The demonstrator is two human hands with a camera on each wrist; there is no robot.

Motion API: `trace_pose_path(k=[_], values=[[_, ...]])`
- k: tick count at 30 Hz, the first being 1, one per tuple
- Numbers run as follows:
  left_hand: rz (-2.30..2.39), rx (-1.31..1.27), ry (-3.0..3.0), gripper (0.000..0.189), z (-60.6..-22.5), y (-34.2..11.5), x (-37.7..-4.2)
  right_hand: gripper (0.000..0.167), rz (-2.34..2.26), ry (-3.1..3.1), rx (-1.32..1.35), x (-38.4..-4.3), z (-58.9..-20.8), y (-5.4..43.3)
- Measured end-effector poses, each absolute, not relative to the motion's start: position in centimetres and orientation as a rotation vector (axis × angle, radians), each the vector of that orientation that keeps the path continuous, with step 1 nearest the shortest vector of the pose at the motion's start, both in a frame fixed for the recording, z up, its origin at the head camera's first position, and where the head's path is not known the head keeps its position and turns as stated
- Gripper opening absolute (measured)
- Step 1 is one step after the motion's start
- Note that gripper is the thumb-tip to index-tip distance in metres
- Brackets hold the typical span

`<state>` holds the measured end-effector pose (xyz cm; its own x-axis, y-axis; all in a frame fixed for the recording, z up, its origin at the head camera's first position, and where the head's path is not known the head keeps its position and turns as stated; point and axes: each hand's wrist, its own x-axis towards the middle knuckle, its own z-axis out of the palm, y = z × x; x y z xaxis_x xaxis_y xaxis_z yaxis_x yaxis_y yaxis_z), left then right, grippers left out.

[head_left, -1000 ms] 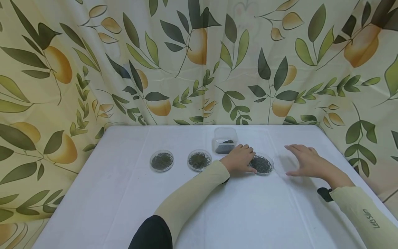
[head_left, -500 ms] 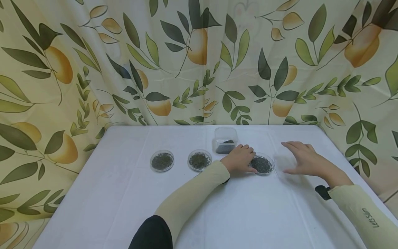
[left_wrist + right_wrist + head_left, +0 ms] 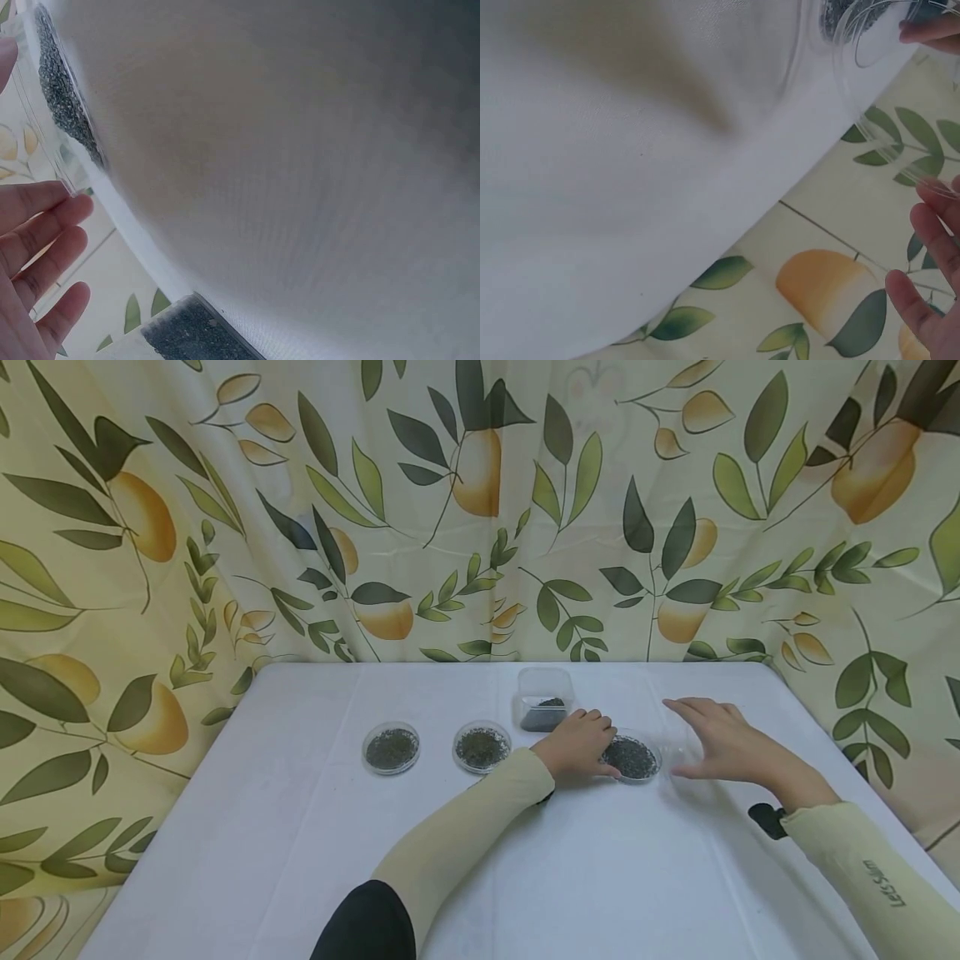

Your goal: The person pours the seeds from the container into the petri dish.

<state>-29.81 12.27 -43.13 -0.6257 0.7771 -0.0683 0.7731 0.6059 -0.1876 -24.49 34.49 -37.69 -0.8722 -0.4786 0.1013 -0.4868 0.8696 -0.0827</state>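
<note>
My left hand [image 3: 576,743] holds the right-hand petri dish [image 3: 633,758] by its rim, thumb on the near side and fingers on the far side. Dark grains [image 3: 60,86] fill the dish in the left wrist view. Just right of it, my right hand [image 3: 731,743] grips a clear round lid [image 3: 844,71] between thumb and fingertips. The lid is tilted, off the table, and hardly shows in the head view. Two more petri dishes of dark grains, a middle dish [image 3: 482,747] and a left dish [image 3: 391,748], stand to the left.
Behind the left hand stands a clear plastic box [image 3: 543,714] with dark grains in it. A white cloth covers the table [image 3: 315,843]. A leaf-and-fruit patterned curtain [image 3: 450,568] hangs along the back and sides.
My right hand has moved left with the clear lid, closer to the right-hand dish. The left hand and all the dishes have stayed in place.
</note>
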Motion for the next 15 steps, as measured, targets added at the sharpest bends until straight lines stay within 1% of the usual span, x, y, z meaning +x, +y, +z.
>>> trace_pose_path(k=[15], values=[[0.286,-1.345,-2.799,0.077,-43.4,12.4,-30.0,0.09,0.158,-2.947,0.854,-25.1,-38.0,32.4]])
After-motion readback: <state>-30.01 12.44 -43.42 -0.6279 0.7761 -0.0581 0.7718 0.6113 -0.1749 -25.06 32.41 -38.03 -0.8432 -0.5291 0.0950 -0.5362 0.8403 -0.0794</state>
